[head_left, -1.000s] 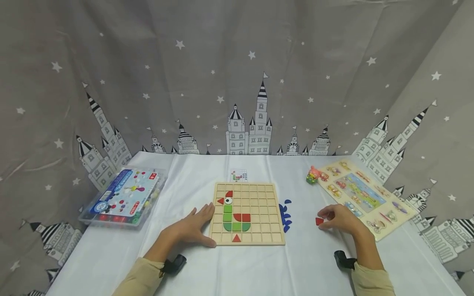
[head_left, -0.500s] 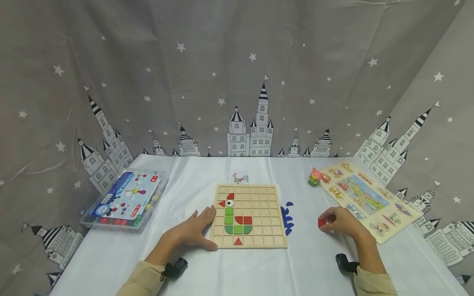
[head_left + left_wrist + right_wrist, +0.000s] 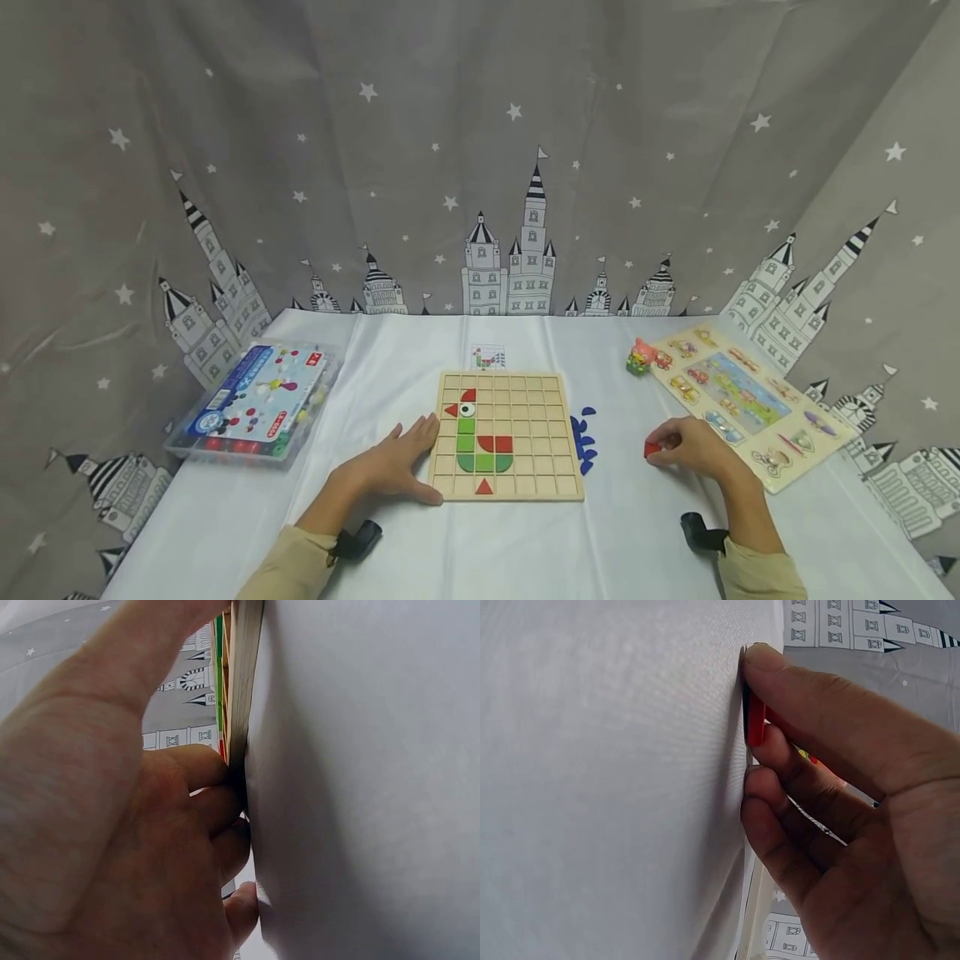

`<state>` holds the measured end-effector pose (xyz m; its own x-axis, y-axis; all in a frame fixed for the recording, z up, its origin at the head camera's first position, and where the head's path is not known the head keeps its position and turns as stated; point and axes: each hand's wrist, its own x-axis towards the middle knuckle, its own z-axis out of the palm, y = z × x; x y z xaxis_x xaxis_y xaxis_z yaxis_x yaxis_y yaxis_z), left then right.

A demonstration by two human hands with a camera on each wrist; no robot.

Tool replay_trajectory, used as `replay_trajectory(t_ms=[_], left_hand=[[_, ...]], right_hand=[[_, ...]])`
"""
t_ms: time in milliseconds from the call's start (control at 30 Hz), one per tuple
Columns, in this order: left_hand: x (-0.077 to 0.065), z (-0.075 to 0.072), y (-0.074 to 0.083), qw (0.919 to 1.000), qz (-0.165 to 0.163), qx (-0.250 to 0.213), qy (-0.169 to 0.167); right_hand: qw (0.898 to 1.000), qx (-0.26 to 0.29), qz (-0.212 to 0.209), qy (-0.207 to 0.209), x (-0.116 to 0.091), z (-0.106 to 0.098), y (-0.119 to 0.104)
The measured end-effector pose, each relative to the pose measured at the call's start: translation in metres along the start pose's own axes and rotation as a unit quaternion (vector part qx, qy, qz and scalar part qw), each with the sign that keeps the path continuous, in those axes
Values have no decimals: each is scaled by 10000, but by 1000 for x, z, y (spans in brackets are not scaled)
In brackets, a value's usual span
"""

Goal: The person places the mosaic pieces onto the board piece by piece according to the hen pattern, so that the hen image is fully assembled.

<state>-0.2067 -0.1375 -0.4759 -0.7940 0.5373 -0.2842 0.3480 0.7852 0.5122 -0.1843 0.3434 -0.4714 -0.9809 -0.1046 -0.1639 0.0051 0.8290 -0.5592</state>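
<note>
My right hand (image 3: 690, 448) pinches a small red puzzle piece (image 3: 757, 724) between thumb and fingertips, close over the white cloth to the right of the board. My left hand (image 3: 395, 462) rests with spread fingers against the left edge of a wooden grid board (image 3: 536, 414), its thumb by the lower left corner. Red and green pieces (image 3: 466, 444) and a round eye piece (image 3: 467, 410) form a bird figure in the grid. A red triangle (image 3: 484, 487) lies in the bottom row.
Several blue pieces (image 3: 582, 442) lie along the board's right side. A small picture card (image 3: 488, 357) is behind the board. At left stands a clear plastic box (image 3: 251, 404); at right are a picture puzzle board (image 3: 738, 392) and a small toy figure (image 3: 641, 358).
My right thumb and fingers have closed further over the red piece, turning it slightly and covering more of it. The left hand keeps its place at the board.
</note>
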Motion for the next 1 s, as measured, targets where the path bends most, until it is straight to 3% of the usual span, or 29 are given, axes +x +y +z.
replay_trajectory(t_ms=[300, 533, 1000], left_hand=[[4, 1, 4, 10000, -4, 60, -69], [2, 0, 3, 10000, -61, 27, -74], [2, -4, 1, 10000, -14, 48, -23]], right_hand=[[9998, -53, 184, -52, -5, 0, -3], [9998, -92, 151, -50, 0, 4, -18], [9985, -88, -513, -175, 21, 13, -51]])
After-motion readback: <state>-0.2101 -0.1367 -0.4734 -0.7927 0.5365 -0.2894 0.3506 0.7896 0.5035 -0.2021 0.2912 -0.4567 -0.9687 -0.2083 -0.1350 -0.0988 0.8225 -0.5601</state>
